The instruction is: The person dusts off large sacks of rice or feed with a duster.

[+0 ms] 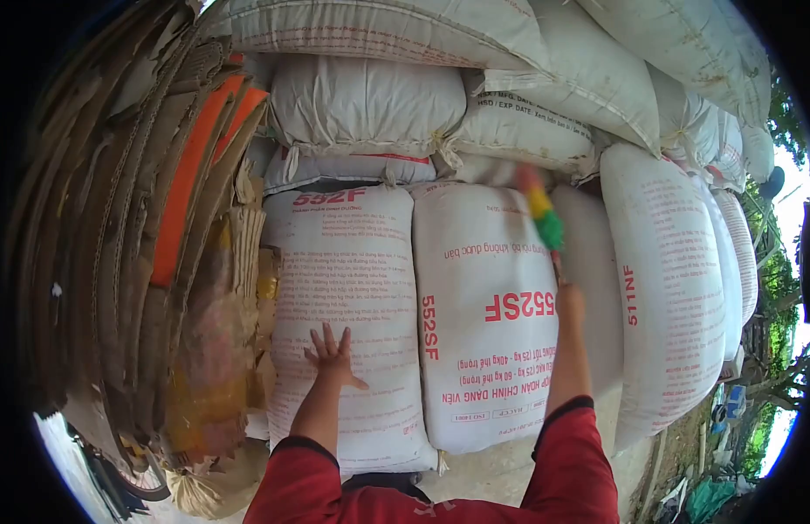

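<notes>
My left hand [332,356] is spread with its fingers apart over the lower part of a white printed sack [348,262] marked 552F. My right hand [570,301] is closed around the thin handle of a duster [547,223] with a red, yellow and green head. The duster points up and slightly left, its red tip smeared by motion. It overlaps the right upper side of another white sack [475,223] marked 552SF, which lies beside the first one. My right forearm covers part of that sack's lettering.
Flattened cardboard [99,236] is stacked high at the left, with an orange strip [191,188] in it. More filled sacks [370,100] pile up behind. A sack [671,288] marked 511NF bulges at the right. A green bag [709,500] lies at lower right.
</notes>
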`<state>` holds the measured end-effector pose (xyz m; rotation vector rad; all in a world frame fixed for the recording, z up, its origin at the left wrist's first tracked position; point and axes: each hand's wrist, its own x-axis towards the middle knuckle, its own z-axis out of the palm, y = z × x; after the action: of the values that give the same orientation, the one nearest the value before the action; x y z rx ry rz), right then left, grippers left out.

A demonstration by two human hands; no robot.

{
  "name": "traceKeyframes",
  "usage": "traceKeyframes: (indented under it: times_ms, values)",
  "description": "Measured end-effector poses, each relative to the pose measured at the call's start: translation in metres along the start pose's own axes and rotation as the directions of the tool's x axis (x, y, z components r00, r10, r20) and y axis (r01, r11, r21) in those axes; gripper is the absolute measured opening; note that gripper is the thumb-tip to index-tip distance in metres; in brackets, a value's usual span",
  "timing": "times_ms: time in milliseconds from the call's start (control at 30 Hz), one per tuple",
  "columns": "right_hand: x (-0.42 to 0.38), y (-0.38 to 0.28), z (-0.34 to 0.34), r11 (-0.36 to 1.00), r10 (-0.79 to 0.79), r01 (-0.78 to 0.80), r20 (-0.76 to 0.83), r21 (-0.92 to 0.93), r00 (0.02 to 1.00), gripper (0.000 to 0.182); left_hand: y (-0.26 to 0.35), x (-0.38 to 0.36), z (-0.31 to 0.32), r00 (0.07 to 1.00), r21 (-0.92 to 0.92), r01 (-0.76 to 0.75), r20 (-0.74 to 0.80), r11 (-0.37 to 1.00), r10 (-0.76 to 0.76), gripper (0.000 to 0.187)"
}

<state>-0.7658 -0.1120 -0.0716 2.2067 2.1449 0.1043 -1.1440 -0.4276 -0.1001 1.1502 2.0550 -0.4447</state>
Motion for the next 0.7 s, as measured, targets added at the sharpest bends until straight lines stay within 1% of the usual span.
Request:
traceKeyframes:
  times_ms: [33, 67, 100, 133, 167, 200, 233, 267, 300, 333, 367, 400, 433, 467, 500, 533, 567, 600, 633, 700]
  values:
    - [0.001, -0.013, 0.020, 0.841, 0.301, -0.367, 0.219, 0.397, 0.928, 0.039, -0.001, 0.001, -0.001, 1.000, 0.013, 0.002, 0.007, 1.000, -0.002, 0.136]
    - [-0.005, -0.025, 0.031, 0.417, 0.444, -0.678, 0.515, 0.605, 0.733, 0.038, -0.001, 0.001, -0.001, 1.000, -0.001, -0.001, 0.007, 1.000, 0.001, 0.136]
    - [-0.020, -0.023, 0.068, 0.656, 0.330, -0.443, 0.296, 0.610, 0.896, 0.039, -0.001, 0.002, -0.002, 1.000, -0.016, -0.007, 0.003, 1.000, 0.007, 0.136]
    - [-0.036, -0.020, 0.106, 0.844, 0.188, -0.188, 0.051, 0.503, 0.981, 0.041, -0.002, 0.008, 0.002, 1.000, 0.010, 0.005, 0.013, 1.000, -0.006, 0.137]
    - [-0.073, -0.039, 0.078, 0.923, 0.005, 0.008, -0.031, 0.385, 1.000, 0.042, -0.003, 0.008, 0.001, 1.000, 0.013, 0.000, 0.012, 1.000, 0.000, 0.137]
    - [-0.100, -0.049, 0.054, 0.907, -0.021, -0.047, 0.156, 0.418, 0.987, 0.040, -0.003, 0.008, 0.001, 1.000, 0.008, 0.000, 0.006, 1.000, 0.000, 0.138]
    - [-0.122, -0.056, 0.022, 0.972, -0.065, -0.006, 0.293, 0.236, 0.954, 0.039, -0.002, 0.007, 0.001, 1.000, 0.001, 0.002, 0.001, 1.000, -0.002, 0.138]
    - [-0.133, -0.046, 0.012, 0.980, -0.162, 0.120, 0.289, 0.158, 0.944, 0.038, 0.000, 0.005, 0.002, 1.000, -0.001, 0.000, 0.002, 1.000, 0.000, 0.138]
    - [-0.138, -0.031, 0.016, 0.981, -0.155, 0.111, 0.292, 0.162, 0.944, 0.038, 0.000, 0.005, 0.000, 1.000, 0.003, 0.000, 0.009, 1.000, 0.000, 0.138]
    - [-0.143, -0.016, 0.024, 0.987, 0.006, -0.053, 0.291, 0.152, 0.957, 0.038, -0.003, 0.004, -0.002, 1.000, 0.014, -0.002, 0.014, 1.000, 0.002, 0.138]
    - [-0.151, -0.007, 0.033, 0.967, 0.168, -0.215, 0.290, 0.140, 0.942, 0.039, -0.006, 0.005, -0.001, 1.000, 0.029, -0.009, 0.013, 1.000, 0.009, 0.138]
    - [-0.160, -0.005, 0.047, 0.879, 0.333, -0.382, 0.208, 0.285, 0.920, 0.040, -0.006, 0.006, 0.002, 1.000, 0.020, -0.001, 0.008, 1.000, 0.001, 0.138]
    - [-0.162, -0.002, 0.073, 0.874, 0.348, -0.395, 0.205, 0.283, 0.915, 0.040, -0.004, 0.007, 0.003, 1.000, 0.010, 0.003, 0.003, 1.000, -0.003, 0.138]
    - [-0.164, 0.001, 0.104, 0.783, 0.417, -0.492, 0.267, 0.380, 0.869, 0.040, -0.002, 0.005, 0.005, 1.000, 0.020, -0.013, 0.005, 1.000, 0.012, 0.138]
    - [-0.168, 0.004, 0.117, 0.670, 0.472, -0.578, 0.335, 0.466, 0.816, 0.041, -0.002, 0.003, 0.005, 1.000, 0.005, -0.012, -0.012, 1.000, 0.012, 0.137]
    - [-0.177, -0.004, 0.108, 0.658, 0.486, -0.590, 0.334, 0.468, 0.808, 0.041, -0.003, 0.002, 0.005, 1.000, -0.009, -0.009, -0.030, 1.000, 0.009, 0.137]
    - [-0.184, -0.028, 0.083, 0.768, 0.347, -0.456, 0.306, 0.450, 0.887, 0.041, -0.004, 0.003, 0.003, 0.999, -0.001, -0.017, -0.038, 1.000, 0.017, 0.137]
    - [-0.189, -0.049, 0.053, 0.856, 0.188, -0.296, 0.279, 0.423, 0.942, 0.041, -0.003, 0.003, 0.004, 0.999, -0.001, -0.011, -0.032, 1.000, 0.011, 0.137]
    - [-0.194, -0.059, 0.029, 0.888, 0.100, -0.224, 0.308, 0.402, 0.946, 0.043, -0.002, 0.003, 0.005, 1.000, -0.004, -0.002, -0.023, 1.000, 0.002, 0.137]
    - [-0.191, -0.054, 0.024, 0.946, 0.025, -0.139, 0.361, 0.294, 0.932, 0.042, -0.001, 0.003, 0.006, 1.000, -0.002, -0.003, -0.024, 1.000, 0.003, 0.137]
